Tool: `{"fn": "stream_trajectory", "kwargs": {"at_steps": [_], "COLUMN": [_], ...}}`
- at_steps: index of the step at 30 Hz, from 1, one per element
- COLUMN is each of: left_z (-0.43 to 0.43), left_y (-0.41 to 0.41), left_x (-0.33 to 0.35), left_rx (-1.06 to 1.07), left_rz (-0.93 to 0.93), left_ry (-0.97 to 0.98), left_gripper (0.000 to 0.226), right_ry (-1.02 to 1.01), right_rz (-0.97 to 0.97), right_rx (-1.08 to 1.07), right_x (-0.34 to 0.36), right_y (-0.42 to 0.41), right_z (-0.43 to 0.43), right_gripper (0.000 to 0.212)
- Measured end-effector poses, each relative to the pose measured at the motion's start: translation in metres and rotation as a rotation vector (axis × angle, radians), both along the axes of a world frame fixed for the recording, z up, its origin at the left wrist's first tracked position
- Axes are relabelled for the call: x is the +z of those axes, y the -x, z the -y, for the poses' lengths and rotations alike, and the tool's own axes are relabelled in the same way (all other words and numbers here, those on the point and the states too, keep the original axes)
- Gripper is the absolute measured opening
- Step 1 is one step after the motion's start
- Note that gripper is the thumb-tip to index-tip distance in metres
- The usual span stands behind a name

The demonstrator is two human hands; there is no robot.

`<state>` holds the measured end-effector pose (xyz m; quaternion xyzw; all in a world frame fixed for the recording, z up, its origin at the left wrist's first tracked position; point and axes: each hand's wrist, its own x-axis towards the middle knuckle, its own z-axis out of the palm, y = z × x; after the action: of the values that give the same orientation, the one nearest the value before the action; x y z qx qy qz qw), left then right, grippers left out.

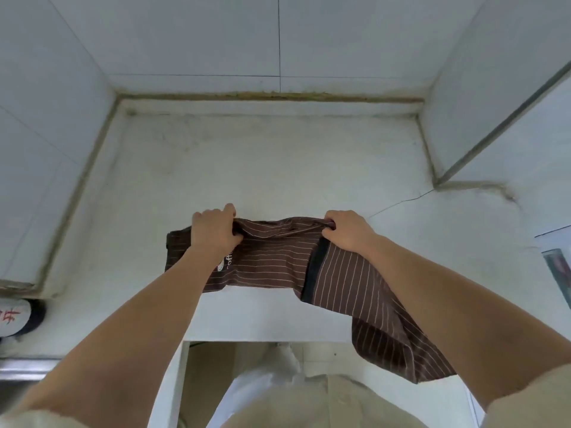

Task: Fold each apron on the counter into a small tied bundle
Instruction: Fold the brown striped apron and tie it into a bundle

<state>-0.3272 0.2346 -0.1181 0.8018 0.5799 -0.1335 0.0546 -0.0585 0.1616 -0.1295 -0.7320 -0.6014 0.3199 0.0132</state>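
As a person sets about folding a brown striped apron [272, 257] on a pale tabletop [262, 156], both hands grip the cloth's far edge, which is gathered into a bunched ridge between them. The apron lies near the front edge of the tabletop, its left part flat on the surface, its right part draped over the edge and hanging beneath the right forearm. The step looks like an early lengthwise fold, with the bundle and its tie not yet made. Doing it well would likely mean drawing the hanging end up onto the tabletop first, since its weight may drag the fold askew; the two hands should then carry the gripped edge toward the body together, so that the stripes line up, and flatten the crease before the next fold. No strings show, so where they lie cannot be told, though they will need to be free for the knot. The left hand [213, 231] curls its fingers round the cloth just above a white printed logo [227, 262], knuckles up; the right hand [347, 231] pinches the bunched edge just above a dark band [315, 267] that crosses the fabric. Both forearms reach forward from the bottom of the view and angle slightly inward, wrists low over the cloth. A round object with red marks [15, 316] sits at the left edge, papers [556, 267] at the right
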Motion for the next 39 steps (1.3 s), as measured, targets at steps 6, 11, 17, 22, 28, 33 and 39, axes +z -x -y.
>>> {"fn": "stream_trajectory", "kwargs": {"at_steps": [6,11,17,22,28,33,39], "left_z": [-0.01,0.013,0.02,0.019,0.019,0.023,0.037], "left_y": [-0.029,-0.072,-0.088,-0.091,-0.093,-0.081,-0.056], "left_x": [-0.011,-0.032,-0.047,-0.047,-0.043,-0.04,-0.042], "left_rx": [-0.179,-0.219,-0.187,-0.187,-0.183,-0.101,0.071], "left_rz": [0.386,0.287,0.081,-0.03,-0.096,-0.137,-0.123], "left_ry": [-0.123,0.359,0.432,0.495,0.535,0.578,0.572], "left_gripper": [0.03,0.055,0.098,0.118,0.13,0.145,0.152], "right_ry": [0.033,0.038,0.328,0.774,0.867,0.505,-0.025], "right_rz": [-0.067,-0.307,-0.285,-0.291,-0.037,0.292,0.638], "right_rx": [-0.053,-0.153,-0.345,-0.358,-0.323,-0.345,-0.331], "right_x": [-0.02,-0.015,0.002,0.0,0.011,0.039,0.025], "right_y": [0.015,0.01,-0.039,-0.068,-0.078,-0.106,-0.116], "right_z": [-0.033,-0.027,0.035,0.105,0.129,0.092,0.05], "right_gripper": [0.018,0.025,0.041,0.079,0.065,0.039,0.031]}}
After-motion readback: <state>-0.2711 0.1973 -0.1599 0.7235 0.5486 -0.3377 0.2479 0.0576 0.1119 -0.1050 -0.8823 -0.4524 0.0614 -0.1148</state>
